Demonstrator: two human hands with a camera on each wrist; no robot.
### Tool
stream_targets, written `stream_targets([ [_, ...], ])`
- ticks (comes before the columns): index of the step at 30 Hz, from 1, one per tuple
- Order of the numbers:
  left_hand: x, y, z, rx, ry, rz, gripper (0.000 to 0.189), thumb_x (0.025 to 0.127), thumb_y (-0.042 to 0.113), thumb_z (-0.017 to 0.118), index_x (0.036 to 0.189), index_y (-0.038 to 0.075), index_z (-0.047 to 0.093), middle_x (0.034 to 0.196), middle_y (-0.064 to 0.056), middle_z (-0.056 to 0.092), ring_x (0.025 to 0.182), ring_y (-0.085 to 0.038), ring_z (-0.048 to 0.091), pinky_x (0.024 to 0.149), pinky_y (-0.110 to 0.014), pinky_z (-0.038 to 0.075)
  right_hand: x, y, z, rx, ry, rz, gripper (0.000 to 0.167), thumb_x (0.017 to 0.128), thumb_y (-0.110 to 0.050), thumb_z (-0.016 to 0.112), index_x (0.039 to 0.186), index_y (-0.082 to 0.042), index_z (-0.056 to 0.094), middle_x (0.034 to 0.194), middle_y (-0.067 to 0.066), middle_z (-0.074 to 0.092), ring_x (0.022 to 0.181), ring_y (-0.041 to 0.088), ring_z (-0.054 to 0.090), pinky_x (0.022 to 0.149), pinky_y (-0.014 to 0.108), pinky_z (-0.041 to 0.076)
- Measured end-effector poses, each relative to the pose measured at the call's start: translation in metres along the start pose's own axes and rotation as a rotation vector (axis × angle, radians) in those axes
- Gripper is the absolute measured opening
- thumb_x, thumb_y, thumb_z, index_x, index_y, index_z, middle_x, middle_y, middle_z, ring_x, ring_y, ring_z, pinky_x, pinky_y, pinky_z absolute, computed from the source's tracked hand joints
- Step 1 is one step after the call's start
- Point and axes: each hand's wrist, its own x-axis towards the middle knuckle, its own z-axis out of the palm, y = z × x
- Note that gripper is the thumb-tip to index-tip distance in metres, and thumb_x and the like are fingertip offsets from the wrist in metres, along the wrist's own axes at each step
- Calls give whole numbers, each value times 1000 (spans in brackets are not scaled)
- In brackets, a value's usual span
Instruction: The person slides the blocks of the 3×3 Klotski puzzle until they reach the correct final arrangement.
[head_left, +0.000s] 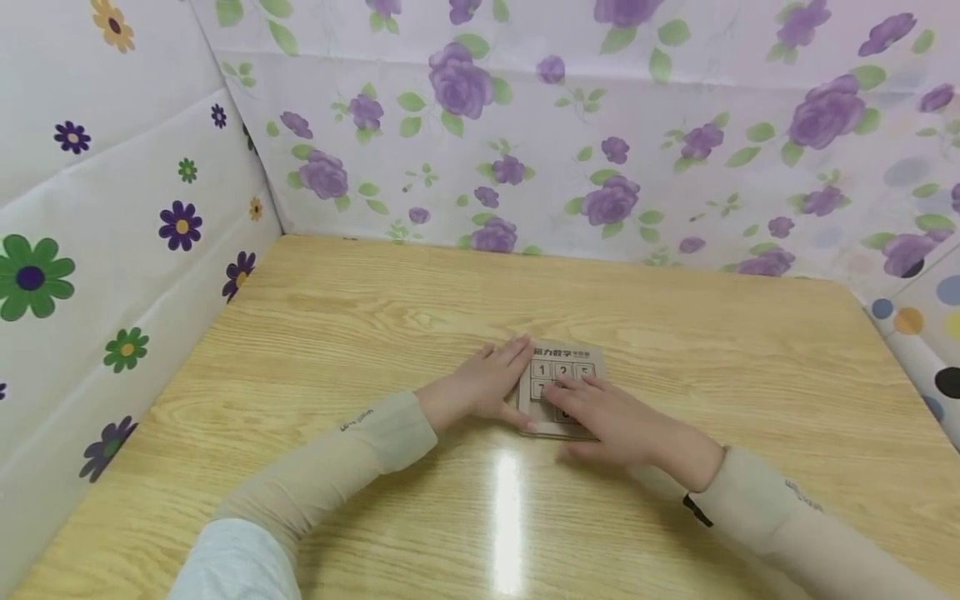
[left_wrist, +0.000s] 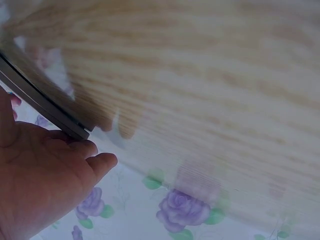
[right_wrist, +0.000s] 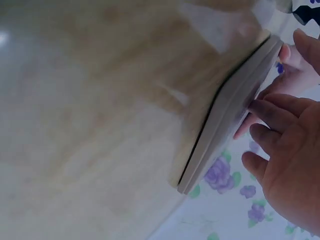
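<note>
Fingers of my left hand (head_left: 487,385) lie fairly straight along the left edge of the number board (head_left: 555,429), thumb spread toward its near left corner; looks like bracing, so it can't slide. Number board sits flat on the desk (head_left: 375,333): roughly square, thin, pale beige-grey frame, title print along the far rim. Desk is glossy yellowish woodgrain, bright glare strip (head_left: 507,517) on the near side of the board. Inside the frame, flat square tiles (head_left: 542,369), outlined, printed digits; 1 reads clearly, some are covered, so can't tell the full layout. Fingers of my right hand (head_left: 618,421) reach over the board's right side, extended, slightly apart, pinching nothing I can see; at least one tip meets the top face, probably a light press from above. Right sleeve (head_left: 757,500), beige fabric with dark lettering, right of the board.
</note>
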Motion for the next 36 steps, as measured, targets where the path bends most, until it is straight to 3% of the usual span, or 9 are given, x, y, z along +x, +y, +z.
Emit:
stream_targets([
  [10, 2, -3, 0, 6, -3, -17, 121, 71, 72, 62, 153, 4, 4, 160, -11, -2, 148, -21, 0, 121, -44, 7, -11, -10, 1, 14, -20, -45, 71, 87, -40, 65, 142, -2, 41, 145, 13, 45, 138, 34, 34, 115, 55, 22],
  [16, 2, -3, 1, -7, -9, -17, 122, 71, 72, 63, 153, 4, 4, 160, -11, -2, 148, -21, 1, 121, -44, 6, -15, -2, 1, 5, 38, 1, 70, 87, -38, 66, 141, -1, 41, 145, 16, 45, 137, 38, 35, 114, 58, 24],
  [21, 2, -2, 1, -5, -16, -17, 121, 71, 72, 63, 153, 4, 4, 160, -11, -2, 148, -20, 0, 121, -44, 6, -14, 4, 2, -18, 37, 32, 72, 87, -39, 65, 142, 0, 41, 145, 17, 45, 138, 37, 34, 114, 56, 24],
  [31, 2, -2, 1, -3, -15, -12, 121, 72, 73, 61, 153, 4, 4, 160, -10, -2, 148, -20, 1, 121, -44, 7, 6, -4, 3, 15, -1, -8, 74, 88, -43, 64, 143, -1, 39, 147, 15, 42, 139, 36, 32, 115, 56, 21],
  [36, 2, -2, 1, -12, -16, -11, 121, 72, 73, 62, 153, 4, 3, 160, -10, -3, 148, -20, 0, 121, -44, 6, 0, -1, 3, 20, 20, 0, 75, 87, -43, 64, 143, -1, 39, 147, 16, 42, 138, 38, 32, 115, 57, 23],
])
